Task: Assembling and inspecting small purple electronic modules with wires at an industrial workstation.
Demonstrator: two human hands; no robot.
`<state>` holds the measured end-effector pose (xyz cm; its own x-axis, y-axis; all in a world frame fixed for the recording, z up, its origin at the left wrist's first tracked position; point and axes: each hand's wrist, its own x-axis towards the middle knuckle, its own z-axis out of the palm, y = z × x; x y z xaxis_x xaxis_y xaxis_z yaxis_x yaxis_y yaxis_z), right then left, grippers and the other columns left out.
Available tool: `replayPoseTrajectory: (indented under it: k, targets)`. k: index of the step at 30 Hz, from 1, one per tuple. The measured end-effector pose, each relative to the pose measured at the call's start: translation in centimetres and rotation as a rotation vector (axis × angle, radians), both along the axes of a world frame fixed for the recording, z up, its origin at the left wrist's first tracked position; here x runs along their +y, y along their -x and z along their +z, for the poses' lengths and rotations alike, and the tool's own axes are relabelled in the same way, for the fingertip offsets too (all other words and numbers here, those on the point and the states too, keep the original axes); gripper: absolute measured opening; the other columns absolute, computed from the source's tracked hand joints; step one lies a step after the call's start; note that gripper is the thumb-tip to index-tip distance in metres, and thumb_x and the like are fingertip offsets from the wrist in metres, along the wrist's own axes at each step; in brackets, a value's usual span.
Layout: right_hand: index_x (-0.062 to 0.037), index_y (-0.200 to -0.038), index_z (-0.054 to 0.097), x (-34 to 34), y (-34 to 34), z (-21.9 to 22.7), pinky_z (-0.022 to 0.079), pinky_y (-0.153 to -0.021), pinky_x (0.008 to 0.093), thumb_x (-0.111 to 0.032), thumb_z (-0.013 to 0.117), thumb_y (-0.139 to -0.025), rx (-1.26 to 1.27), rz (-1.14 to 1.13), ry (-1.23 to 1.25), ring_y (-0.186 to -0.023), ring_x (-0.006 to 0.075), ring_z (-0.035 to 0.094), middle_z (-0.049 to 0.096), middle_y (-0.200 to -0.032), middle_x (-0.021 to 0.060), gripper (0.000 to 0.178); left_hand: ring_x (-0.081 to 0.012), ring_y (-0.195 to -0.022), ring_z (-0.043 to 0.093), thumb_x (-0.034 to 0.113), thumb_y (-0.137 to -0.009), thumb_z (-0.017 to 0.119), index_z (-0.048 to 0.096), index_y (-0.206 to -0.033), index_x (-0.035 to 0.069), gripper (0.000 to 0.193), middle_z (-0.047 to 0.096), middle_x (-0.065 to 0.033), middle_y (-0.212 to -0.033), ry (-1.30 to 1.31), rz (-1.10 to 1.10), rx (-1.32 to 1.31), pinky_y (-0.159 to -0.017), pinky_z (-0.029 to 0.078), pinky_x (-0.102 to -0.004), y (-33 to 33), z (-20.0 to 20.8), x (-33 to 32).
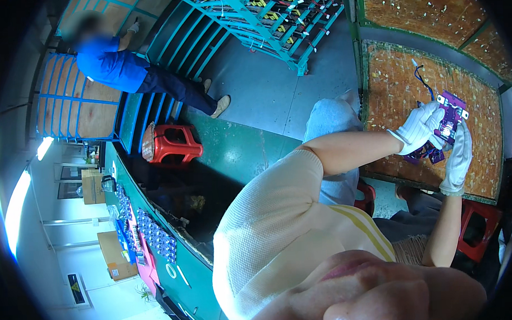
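A purple circuit board (453, 111) with metal brackets at its edges is held over a worn wooden table at the right. My left hand (421, 127), in a white knit glove, grips it from the left side. From below, my right hand (459, 161), also gloved in white, is closed at its lower edge. Several more purple boards (428, 154) lie on the table beneath and beside my hands. A dark blue cable (422, 78) with a white connector lies above my left hand.
The wooden tabletop (394, 70) has a raised green rim. A green rack (274, 29) holds several wired units. Red stools (173, 145) stand on the floor. Another person (114, 66) in blue stands by shelving at the upper left. A green bench (198, 275) carries rows of small parts.
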<state>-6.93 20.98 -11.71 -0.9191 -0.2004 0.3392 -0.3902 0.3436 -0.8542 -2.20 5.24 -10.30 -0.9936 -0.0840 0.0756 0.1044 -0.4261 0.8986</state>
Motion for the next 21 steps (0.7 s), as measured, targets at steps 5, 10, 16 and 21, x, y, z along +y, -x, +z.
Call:
replayPoseTrajectory:
  k: [5,10,16,21]
  targets:
    - [0.0037,-0.116,0.05,0.4,0.3,-0.7,0.037,-0.094,0.0303,-0.017,0.043,-0.092,-0.03,0.015,0.057,-0.107,0.0189,0.049,0.053,-0.116,0.0127,0.033,-0.0101,-0.094,0.048,0.024,-0.093,0.044,0.045,-0.119,0.0,0.036,0.054,-0.0064,-0.105,0.021,-0.001,-0.012,-0.084,0.041,-0.026,-0.1,0.6,-0.1]
    - [0.0023,-0.121,0.048,0.5,0.2,-0.4,0.036,-0.093,0.029,-0.023,0.041,-0.093,0.0,0.011,-0.006,-0.107,0.0176,0.049,0.052,-0.117,0.0115,0.038,-0.0108,-0.094,0.048,0.026,-0.093,0.045,0.044,-0.119,-0.001,0.038,0.054,-0.0081,-0.106,0.026,0.003,-0.019,-0.084,0.041,-0.0261,-0.2,0.6,0.1]
    - [0.0023,-0.12,0.048,0.8,0.3,-1.1,0.036,-0.093,0.0291,-0.023,0.041,-0.093,0.025,0.043,0.093,-0.107,0.0176,0.049,0.052,-0.117,0.0116,0.038,-0.0107,-0.093,0.048,0.025,-0.093,0.044,0.045,-0.116,-0.001,0.035,0.054,-0.0076,-0.103,0.002,0.009,-0.023,-0.084,0.041,-0.0259,0.0,0.3,0.4]
    - [0.0046,-0.117,0.049,0.2,0.0,-0.5,0.038,-0.093,0.0296,-0.013,0.042,-0.093,0.007,0.017,0.048,-0.106,0.0178,0.049,0.052,-0.115,0.0129,0.031,-0.0097,-0.092,0.048,0.022,-0.093,0.044,0.046,-0.115,0.0,0.032,0.054,-0.0063,-0.103,-0.014,-0.002,0.014,-0.083,0.041,-0.0254,0.0,0.2,0.2]
